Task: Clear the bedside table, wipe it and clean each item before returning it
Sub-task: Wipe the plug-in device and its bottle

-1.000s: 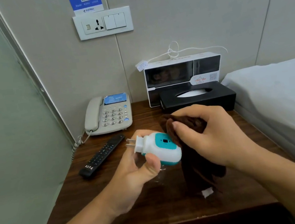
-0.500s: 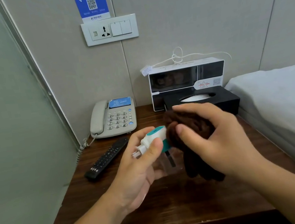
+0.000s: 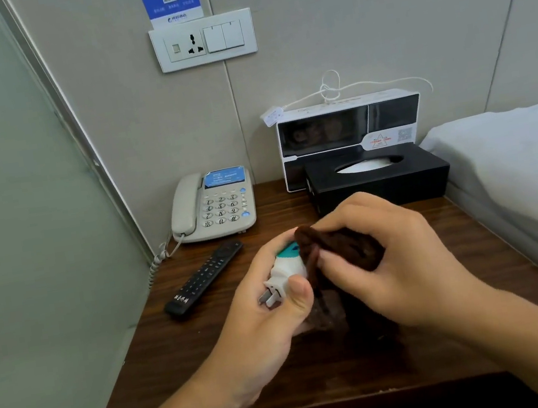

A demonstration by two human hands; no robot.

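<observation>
A dark wooden bedside surface (image 3: pixel 211 343) carries a beige telephone (image 3: pixel 214 206), black remote (image 3: pixel 203 278), black tissue box (image 3: pixel 378 181) and white box (image 3: pixel 349 130) behind.

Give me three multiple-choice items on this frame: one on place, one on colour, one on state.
1. Where does the remote lie relative to the telephone?
A. In front of it, nearer the camera
B. Behind it, against the wall
C. On top of it

2. What colour is the cloth in the right hand?
A. White
B. Dark brown
C. Yellow

3. What state is the plug-in device in?
A. Plugged into the wall socket
B. Lying on the table
C. Held in the left hand, prongs bare

Answers:
1. A: the remote lies on the bedside table in front of the telephone.
2. B: the cloth bunched in the right hand is dark brown.
3. C: the left hand grips the plug-in device, and the wall socket is empty.
</observation>
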